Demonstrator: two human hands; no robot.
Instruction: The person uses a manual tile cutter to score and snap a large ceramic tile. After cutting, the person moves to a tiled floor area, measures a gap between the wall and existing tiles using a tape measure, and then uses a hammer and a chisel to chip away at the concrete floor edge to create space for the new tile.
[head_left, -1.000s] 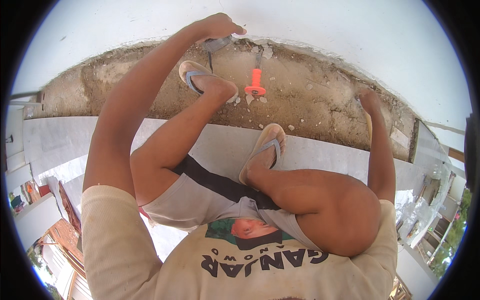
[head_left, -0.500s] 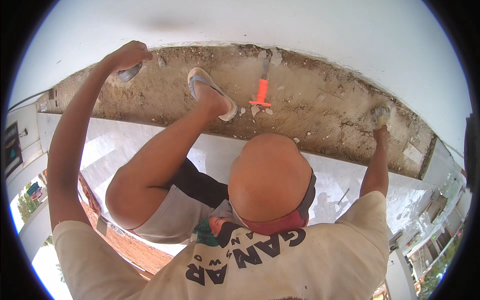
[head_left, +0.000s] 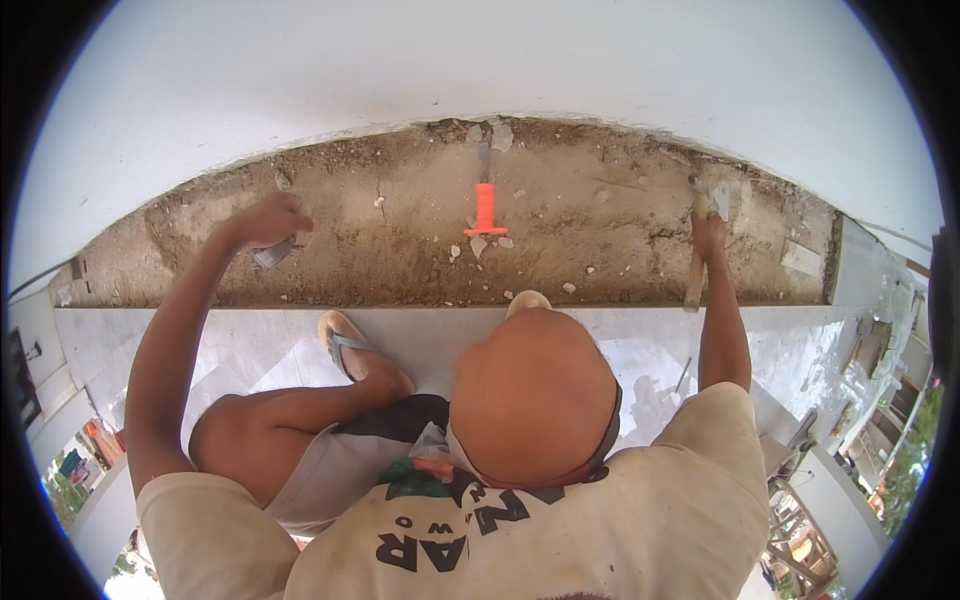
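Note:
My left hand [head_left: 272, 221] is closed above the left part of the dirt strip, holding a grey, curved-edged piece [head_left: 272, 254] whose kind I cannot make out. At the right, my right hand [head_left: 709, 235] grips a hammer by its wooden handle [head_left: 695, 280], the head pointing away toward the wall. Between the hands, a chisel with an orange guarded grip [head_left: 485, 207] lies in the strip. Its grey blade points to the wall. Neither hand touches it.
A white wall [head_left: 480, 60] rises along the far side of the rough dirt strip [head_left: 380, 255]. Small broken chips [head_left: 478, 246] lie around the chisel. Pale floor tiles [head_left: 260, 330] border the near side, where my sandalled left foot [head_left: 350, 347] rests. A flat fragment [head_left: 800, 258] lies far right.
My left foot has gone from the dirt back onto the tiles. Both hands have come inward, the left also nearer me. The hammer handle now shows clearly. The chisel still lies in the dirt.

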